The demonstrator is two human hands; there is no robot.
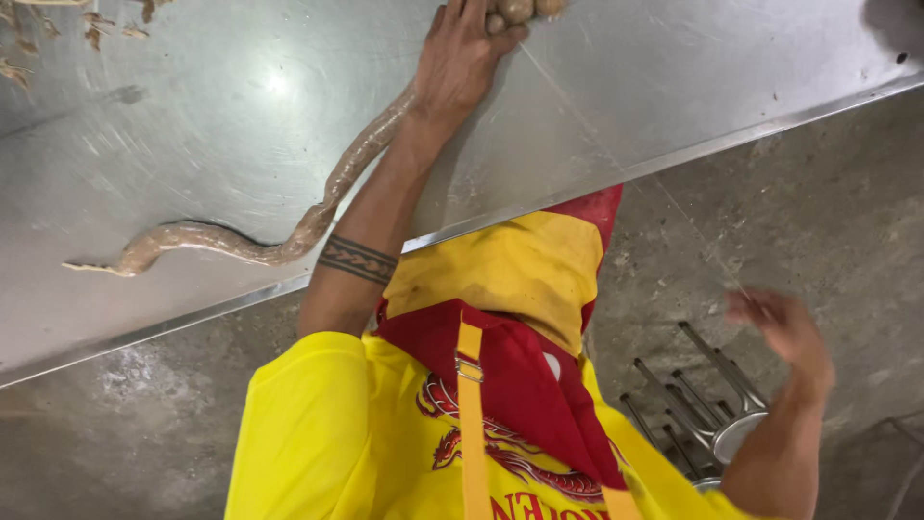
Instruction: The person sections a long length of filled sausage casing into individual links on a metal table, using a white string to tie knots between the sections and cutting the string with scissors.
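My left hand (462, 58) reaches over the steel table (674, 87) and grips a long pale-brown sausage (318, 207) near its upper end. The sausage snakes down-left from under that hand to a thin tail near the table's front edge. A couple of rounded links (520, 10) show just past my fingers at the top edge. A thin taut string (635, 178) runs from those links down-right to my right hand (784, 327). That hand is blurred, held off the table over the floor, with its fingers pinched on the string.
Brown scraps (96, 29) lie at the table's far left corner. A metal rack with several prongs (698, 404) stands on the concrete floor (818, 212) below my right hand. My yellow shirt and red-yellow apron (500, 385) fill the bottom centre.
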